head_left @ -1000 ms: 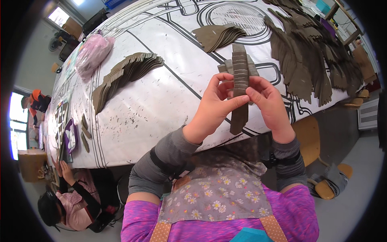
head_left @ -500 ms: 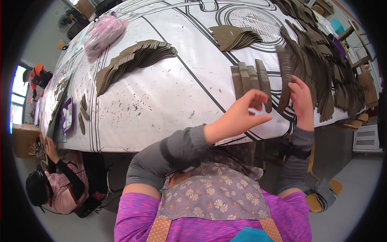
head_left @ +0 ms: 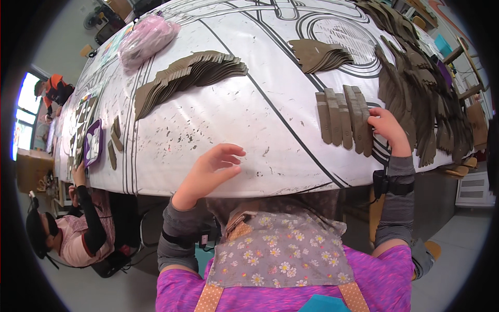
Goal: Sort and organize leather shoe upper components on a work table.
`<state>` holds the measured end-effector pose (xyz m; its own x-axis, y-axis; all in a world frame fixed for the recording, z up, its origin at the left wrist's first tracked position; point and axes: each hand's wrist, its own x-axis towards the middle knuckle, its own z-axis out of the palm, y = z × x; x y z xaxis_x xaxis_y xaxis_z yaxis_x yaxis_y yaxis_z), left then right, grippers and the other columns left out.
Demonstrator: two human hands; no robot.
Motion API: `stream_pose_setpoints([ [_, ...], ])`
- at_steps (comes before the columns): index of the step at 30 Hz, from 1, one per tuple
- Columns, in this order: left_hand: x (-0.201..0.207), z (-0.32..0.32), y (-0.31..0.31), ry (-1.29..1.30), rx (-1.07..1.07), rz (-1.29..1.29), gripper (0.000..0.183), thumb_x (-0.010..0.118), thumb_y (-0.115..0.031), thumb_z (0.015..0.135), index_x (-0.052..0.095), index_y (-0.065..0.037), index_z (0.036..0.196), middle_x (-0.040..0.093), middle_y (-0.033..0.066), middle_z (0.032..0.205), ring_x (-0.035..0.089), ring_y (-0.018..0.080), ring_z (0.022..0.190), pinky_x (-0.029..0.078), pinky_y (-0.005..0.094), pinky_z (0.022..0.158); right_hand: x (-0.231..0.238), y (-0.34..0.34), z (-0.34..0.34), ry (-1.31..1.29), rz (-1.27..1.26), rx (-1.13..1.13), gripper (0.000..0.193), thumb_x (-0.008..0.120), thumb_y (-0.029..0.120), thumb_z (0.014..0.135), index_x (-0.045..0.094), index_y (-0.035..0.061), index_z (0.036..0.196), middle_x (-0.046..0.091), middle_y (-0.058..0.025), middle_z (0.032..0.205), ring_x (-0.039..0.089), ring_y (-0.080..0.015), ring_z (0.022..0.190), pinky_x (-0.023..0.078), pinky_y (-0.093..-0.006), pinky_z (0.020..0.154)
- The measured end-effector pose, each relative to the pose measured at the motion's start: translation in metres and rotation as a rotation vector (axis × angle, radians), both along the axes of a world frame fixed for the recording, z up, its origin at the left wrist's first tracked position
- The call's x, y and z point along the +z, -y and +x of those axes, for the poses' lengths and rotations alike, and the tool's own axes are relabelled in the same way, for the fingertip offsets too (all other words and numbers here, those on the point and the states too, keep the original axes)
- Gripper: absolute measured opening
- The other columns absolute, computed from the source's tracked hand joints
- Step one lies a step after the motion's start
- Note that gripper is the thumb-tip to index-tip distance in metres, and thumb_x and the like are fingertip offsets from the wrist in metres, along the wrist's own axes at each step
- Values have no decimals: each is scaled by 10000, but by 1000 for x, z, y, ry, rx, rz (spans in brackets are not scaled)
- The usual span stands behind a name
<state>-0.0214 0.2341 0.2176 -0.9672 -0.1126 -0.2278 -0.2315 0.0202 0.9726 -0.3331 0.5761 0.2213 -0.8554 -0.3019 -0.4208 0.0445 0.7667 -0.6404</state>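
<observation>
Several flat, dark brown strips (head_left: 338,117) with paler top ends lie side by side in a row on the white table, right of the middle. My right hand (head_left: 389,129) is at the right end of this row, its fingers closed at the edge of the outermost brown strip (head_left: 367,125). That strip lies next to its neighbours. My left hand (head_left: 208,170) hangs over the table's near edge, holding nothing, with thumb and fingers apart.
Fanned stacks of brown pieces lie at centre left (head_left: 182,75) and far right of centre (head_left: 319,54). A large heap of brown pieces (head_left: 416,88) covers the right side. A pink plastic bag (head_left: 148,40), a purple tray (head_left: 94,143) and a co-worker (head_left: 83,223) are at left.
My right hand has brought the brown strip leftward to the end of the row. My left hand has drawn away from the strips to the left.
</observation>
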Motion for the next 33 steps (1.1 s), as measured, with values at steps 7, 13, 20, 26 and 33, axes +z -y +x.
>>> stream_pose_setpoints([
  [7, 12, 11, 25, -4, 19, -87, 357, 616, -34, 873, 537, -41, 1222, 589, 63, 1204, 557, 149, 1058, 460, 301, 927, 28, 49, -34, -12, -577, -165, 592, 696, 307, 822, 504, -3, 1288, 582, -119, 1197, 553, -236, 1113, 449, -387, 933],
  [13, 10, 7, 12, -46, -34, -47, 374, 594, -29, 890, 526, -37, 1258, 589, 71, 1220, 567, 161, 1072, 456, 309, 934, -19, 151, -83, -48, -420, -361, 672, 727, 402, 803, 531, -36, 1273, 576, -170, 1243, 547, -285, 1112, 412, -392, 954],
  [20, 19, 25, 26, -97, -184, -407, 388, 674, -144, 868, 568, -55, 1231, 617, 60, 1181, 592, 167, 1038, 457, 312, 907, -81, 221, -128, -142, 15, -559, 835, 770, 421, 751, 453, -120, 1303, 469, -227, 1372, 512, -280, 1218, 399, -345, 1023],
  [26, 22, -49, 47, -324, -153, -1065, 352, 684, -207, 835, 599, -67, 1147, 642, 92, 1046, 613, 240, 980, 468, 347, 868, -112, 169, -191, 6, -646, -687, 693, 797, 86, 716, 451, -156, 1265, 499, -252, 1348, 538, -283, 1202, 428, -324, 997],
  [33, -29, -174, 70, -494, 299, -1765, 535, 642, -159, 805, 482, -135, 1314, 479, 68, 1342, 401, 248, 1288, 280, 514, 1077, -94, 186, -131, -74, -953, -768, 440, 710, 0, 715, 550, -149, 1097, 627, -216, 1114, 641, -293, 946, 517, -381, 792],
])
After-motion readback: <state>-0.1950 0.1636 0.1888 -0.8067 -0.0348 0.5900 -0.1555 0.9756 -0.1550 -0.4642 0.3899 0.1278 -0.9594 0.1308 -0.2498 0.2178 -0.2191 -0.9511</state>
